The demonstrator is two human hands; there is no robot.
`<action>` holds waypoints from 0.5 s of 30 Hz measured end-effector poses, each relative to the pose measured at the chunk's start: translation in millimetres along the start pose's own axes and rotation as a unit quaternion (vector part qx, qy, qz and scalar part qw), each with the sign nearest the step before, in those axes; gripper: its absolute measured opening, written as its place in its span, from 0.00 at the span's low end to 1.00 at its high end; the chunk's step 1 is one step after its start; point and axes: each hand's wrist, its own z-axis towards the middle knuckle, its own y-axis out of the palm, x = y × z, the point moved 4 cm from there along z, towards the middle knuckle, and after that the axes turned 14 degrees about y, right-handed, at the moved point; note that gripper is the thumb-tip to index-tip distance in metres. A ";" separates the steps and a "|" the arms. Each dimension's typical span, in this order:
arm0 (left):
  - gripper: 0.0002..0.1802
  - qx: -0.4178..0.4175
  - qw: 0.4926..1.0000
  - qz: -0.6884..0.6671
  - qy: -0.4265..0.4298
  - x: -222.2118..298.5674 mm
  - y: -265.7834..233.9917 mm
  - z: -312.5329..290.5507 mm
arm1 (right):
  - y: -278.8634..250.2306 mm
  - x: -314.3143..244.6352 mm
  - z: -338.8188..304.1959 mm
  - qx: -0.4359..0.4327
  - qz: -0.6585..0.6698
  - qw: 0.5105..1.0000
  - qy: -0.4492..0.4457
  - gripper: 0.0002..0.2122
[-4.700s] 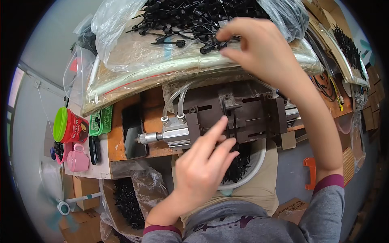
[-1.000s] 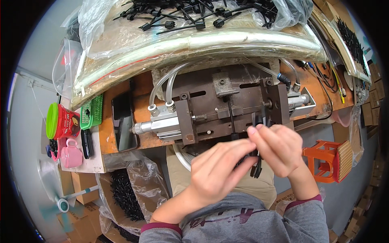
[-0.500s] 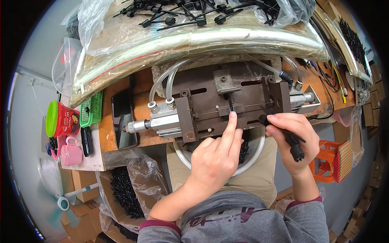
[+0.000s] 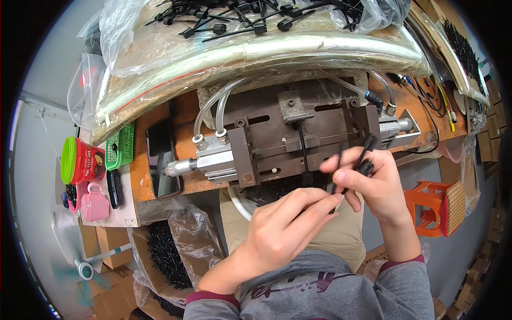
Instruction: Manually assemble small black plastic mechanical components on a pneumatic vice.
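Observation:
Several black plastic rods with thick ribbed heads (image 4: pixel 366 167) are bunched in my right hand (image 4: pixel 380 186), to the right in front of the clamping fixture. My left hand (image 4: pixel 274 229) meets it there, its thumb and fingers pinched on the lower end of one rod. Another black rod (image 4: pixel 304 146) lies in the middle of the dark metal fixture (image 4: pixel 266 133), running from the small upper bracket (image 4: pixel 293 108) down past the front edge. Neither hand touches that one. Fingers partly hide the held rods, and some are blurred.
Pneumatic cylinders (image 4: pixel 216 161) with clear hoses (image 4: pixel 207 109) flank the fixture. Behind it, more black rods (image 4: pixel 258 26) lie on a plastic-covered tray (image 4: pixel 266 49). A phone (image 4: pixel 161 160), green basket (image 4: pixel 125 144) and pink cup (image 4: pixel 95 202) sit left; an orange stool (image 4: pixel 434 208) stands right.
My left hand has drawn back from the rod in the fixture and moved right to the bunch. The rod in the fixture now shows farther down. My right hand has turned and shifted slightly left.

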 end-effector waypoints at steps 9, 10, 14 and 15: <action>0.17 -0.060 0.973 0.223 -0.010 -21.7 24.9 -14.7 | -1.0 -12.5 -21.1 0.150 -0.128 0.950 -0.241 0.09; 0.17 -0.066 0.973 0.219 -0.016 -23.3 26.2 -12.1 | -1.3 -13.8 -23.0 0.177 -0.178 0.928 -0.275 0.09; 0.16 -0.078 0.976 0.201 -0.032 -26.5 26.8 -6.4 | -0.9 -16.4 -28.6 0.244 -0.377 0.798 -0.401 0.14; 0.16 -0.077 0.978 0.193 -0.033 -27.2 26.4 -6.7 | -0.6 -15.3 -27.5 0.244 -0.400 0.774 -0.426 0.15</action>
